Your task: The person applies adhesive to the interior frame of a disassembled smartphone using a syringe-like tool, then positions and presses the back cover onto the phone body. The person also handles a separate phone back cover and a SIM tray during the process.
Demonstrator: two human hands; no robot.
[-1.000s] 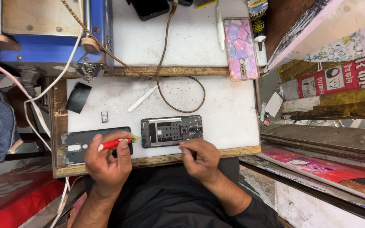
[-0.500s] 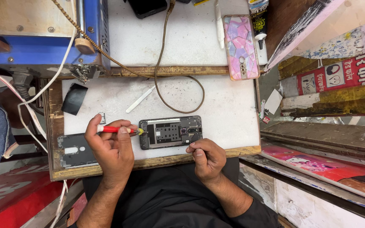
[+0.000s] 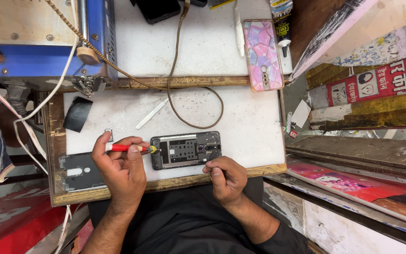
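Gripping a red-handled screwdriver [image 3: 127, 147] in your left hand [image 3: 118, 169], you have your fingers curled tight around the shaft, thumb on top, with the yellow tip pointing right and meeting the left end of the opened phone [image 3: 186, 149]. That phone lies flat with its back removed and its inner boards showing, on the white work mat [image 3: 240, 117], near the wooden front edge of the bench [image 3: 175, 182]. Your right hand [image 3: 225, 178] sits just below the phone's right end, fingers folded in loosely, the knuckles touching or almost touching its lower edge; you cannot tell from this view whether anything is pinched inside them.

To the left of your left hand, partly under it, lies the dark back cover [image 3: 78, 170]. A white plastic pry tool [image 3: 152, 114] rests above the phone, and a brown cable [image 3: 198, 94] loops across the mat beside it. Further up, a pink patterned phone case [image 3: 262, 54] lies at the mat's right edge, well apart from both hands.
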